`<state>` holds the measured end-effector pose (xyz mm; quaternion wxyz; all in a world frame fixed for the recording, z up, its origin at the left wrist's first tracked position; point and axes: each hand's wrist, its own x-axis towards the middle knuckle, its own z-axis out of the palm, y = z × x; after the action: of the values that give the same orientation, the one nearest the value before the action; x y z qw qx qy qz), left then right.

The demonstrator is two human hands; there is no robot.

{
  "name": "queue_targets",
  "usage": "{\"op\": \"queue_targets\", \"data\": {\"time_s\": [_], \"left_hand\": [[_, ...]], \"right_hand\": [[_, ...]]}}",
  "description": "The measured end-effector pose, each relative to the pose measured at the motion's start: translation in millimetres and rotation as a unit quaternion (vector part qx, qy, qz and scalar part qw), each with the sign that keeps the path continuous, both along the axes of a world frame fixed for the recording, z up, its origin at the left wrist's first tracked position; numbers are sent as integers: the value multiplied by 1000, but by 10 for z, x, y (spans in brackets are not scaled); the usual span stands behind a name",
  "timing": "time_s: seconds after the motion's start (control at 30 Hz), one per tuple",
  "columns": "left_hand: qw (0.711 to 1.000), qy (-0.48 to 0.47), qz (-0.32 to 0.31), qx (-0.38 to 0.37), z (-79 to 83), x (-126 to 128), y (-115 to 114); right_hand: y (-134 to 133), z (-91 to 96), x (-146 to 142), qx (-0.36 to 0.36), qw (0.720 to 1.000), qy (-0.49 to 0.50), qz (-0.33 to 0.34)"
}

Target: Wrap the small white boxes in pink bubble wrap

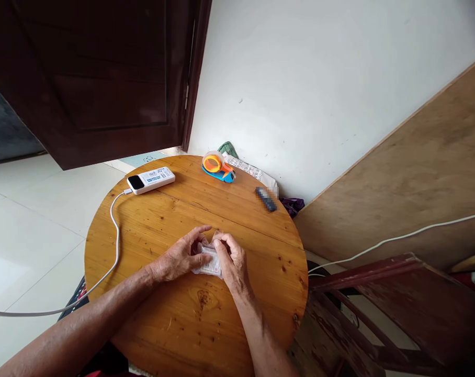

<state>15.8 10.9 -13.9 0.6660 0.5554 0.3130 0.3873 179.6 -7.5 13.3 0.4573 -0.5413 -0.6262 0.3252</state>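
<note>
1. Surface first: round wooden table [143, 230] fills the ctr, knots & plank seams showing, hands working over its near half.
2. R side, close in: dark red wooden furniture [402, 277], worn, w/ slats; white cord [379, 244] runs above it.
3. L side: pale floor tiles [29, 220], glossy, light bouncing off.
4. Farther back: brown wood-grain board [418, 141] leans diagonally at R, white wall [300, 84] behind the table, dark panelled door [112, 78] upper L.
5. Now the action! Small clear-wrapped packet [210, 264] sits b/w both hands, over the table; can't tell if it touches the wood.
6. L hand [178, 257] has it gripped from the L, thumb flat on top, index finger lifted clear.
7. R hand [234, 262] is on the packet's R edge, thumb & fingers pinched together at its upper R corner.
8. Materials: packet's flat, roughly rectangular, crinkly see-thru plastic, print too small to read.
9. Beyond, L: white power bank [153, 180], rounded slab w/ black panel, smooth white cable [117, 235] plugged in.
10. Far edge: blue-and-orange tape dispenser [217, 167], round roll on it; R of that, dark elongated object [266, 199], pixelated.
</note>
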Motion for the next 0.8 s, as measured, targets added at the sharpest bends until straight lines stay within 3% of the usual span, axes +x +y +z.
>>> {"op": "queue_targets", "data": {"time_s": [0.4,0.67,0.8], "left_hand": [[990,108,84,35,117,-52,99],[984,142,73,74,139,-70,109],[980,166,80,71,179,-91,95]], "right_hand": [[-37,-16,58,130,982,-117,69],[-97,-24,192,169,965,-170,104],[-98,2,229,213,943,-237,94]]}}
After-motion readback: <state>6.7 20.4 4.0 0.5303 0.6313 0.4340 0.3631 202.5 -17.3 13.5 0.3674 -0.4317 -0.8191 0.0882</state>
